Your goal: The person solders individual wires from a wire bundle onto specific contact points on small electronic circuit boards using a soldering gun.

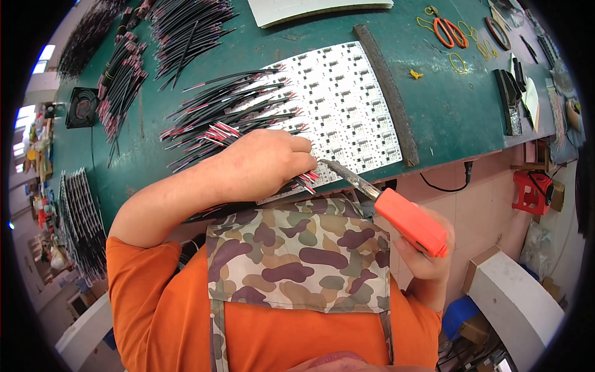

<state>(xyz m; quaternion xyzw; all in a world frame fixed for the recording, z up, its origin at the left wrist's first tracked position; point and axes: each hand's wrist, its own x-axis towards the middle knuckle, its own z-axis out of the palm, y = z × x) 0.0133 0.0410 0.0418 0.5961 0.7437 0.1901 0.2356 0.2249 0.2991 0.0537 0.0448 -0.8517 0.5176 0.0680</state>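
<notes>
A white circuit-board panel [347, 99] with rows of small dark parts lies at the table's near edge. Across its left side stretch several black cables [217, 102] with red and white ends. My left hand [273, 162] is closed over the panel, holding a bunch of wires [223, 132] that stick out on both sides of the fist. My right hand [427, 251] grips the red handle of a soldering iron [410, 222]. The iron's dark tip reaches the panel just right of my left fingers; whether it touches a wire is too small to tell.
A dark bar [387, 93] lies along the panel's right edge on the green table [434, 118]. Cable bundles [186, 31] fill the far left, near a small black fan [81, 107]. Orange-handled scissors [449, 32], yellow loops and a black stapler-like tool [508, 102] lie right.
</notes>
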